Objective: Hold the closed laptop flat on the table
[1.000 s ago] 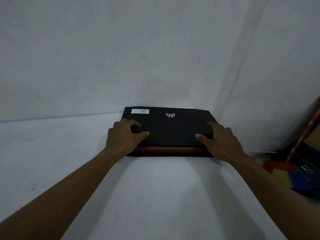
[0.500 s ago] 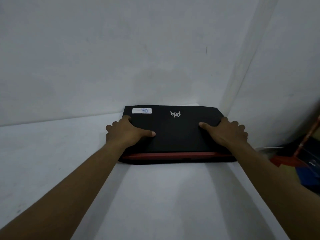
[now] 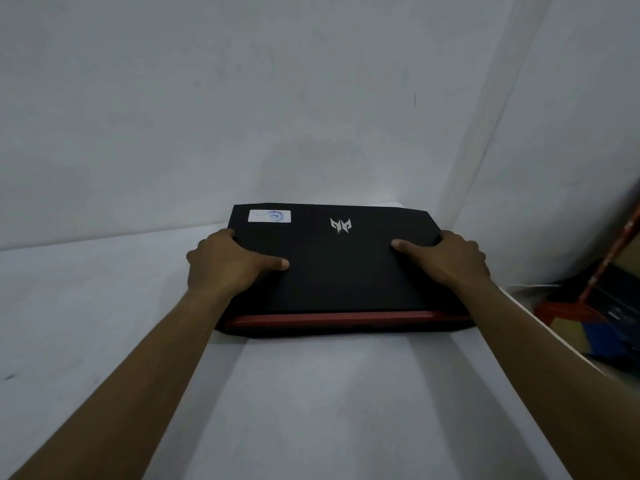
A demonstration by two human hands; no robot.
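Ahead of you rises the white wall (image 3: 242, 98), plain and dull, meeting a second wall (image 3: 571, 133) at a corner on your right, just behind the far right end of the laptop. Below it spreads the white surface (image 3: 86, 323), which runs from the wall toward you and ends in a slanting edge on your right. Beyond that edge, lower down, lies a blurred heap of clutter (image 3: 595, 313) in red, blue and black, with a reddish pole (image 3: 613, 251) leaning up out of it; you cannot make out what the pieces are. On the surface, with its far edge close to the wall and near the corner, lies the closed black laptop (image 3: 339, 271), lid up, with a red strip (image 3: 339, 320) along the edge nearest you. Your two bare forearms reach in from the bottom corners to its two sides. Your left hand (image 3: 225, 265) grips the laptop's left edge, fingers curled over the side and thumb laid flat on the lid. Your right hand (image 3: 450, 261) grips the right edge the same way, thumb pointing inward across the lid. Between your thumbs the lid is bare, and farther back sits a silver emblem (image 3: 340, 225). Left of it, near the far left corner, is a small white sticker (image 3: 269, 215) with a bluish mark too blurred to read.
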